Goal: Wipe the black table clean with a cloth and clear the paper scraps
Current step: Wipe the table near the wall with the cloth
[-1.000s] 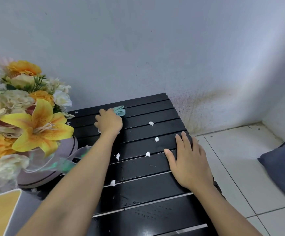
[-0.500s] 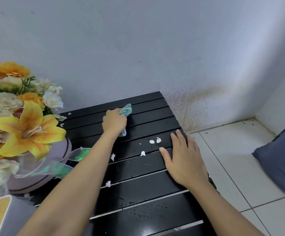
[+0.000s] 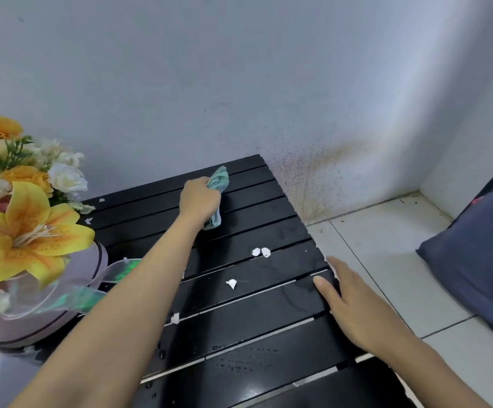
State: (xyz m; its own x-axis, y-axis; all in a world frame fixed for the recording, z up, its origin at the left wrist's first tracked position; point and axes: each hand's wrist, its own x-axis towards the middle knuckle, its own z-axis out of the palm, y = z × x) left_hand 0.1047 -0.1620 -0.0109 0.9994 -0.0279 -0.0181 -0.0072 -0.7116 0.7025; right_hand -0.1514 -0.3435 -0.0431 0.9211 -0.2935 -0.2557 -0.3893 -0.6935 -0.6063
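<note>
A teal cloth [image 3: 218, 184] is clenched in the left grip [image 3: 199, 198]; the right grip [image 3: 354, 301] is laid spread on the black tabletop [image 3: 268, 334] edge, paper scraps [image 3: 260, 252] between.

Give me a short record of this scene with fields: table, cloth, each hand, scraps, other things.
table: black slatted table, against the wall
cloth: teal cloth, bunched
left hand: grips the cloth on the far slats
right hand: flat on the table's right edge, holds nothing
scraps: white paper scraps scattered on the slats
other: flower bouquet at left, dark cushion on the floor

Black slatted table [image 3: 239, 334] fills lower centre — crumpled teal cloth [image 3: 219, 184] near its far edge, white paper scraps [image 3: 260, 252] scattered mid-frame.
</note>
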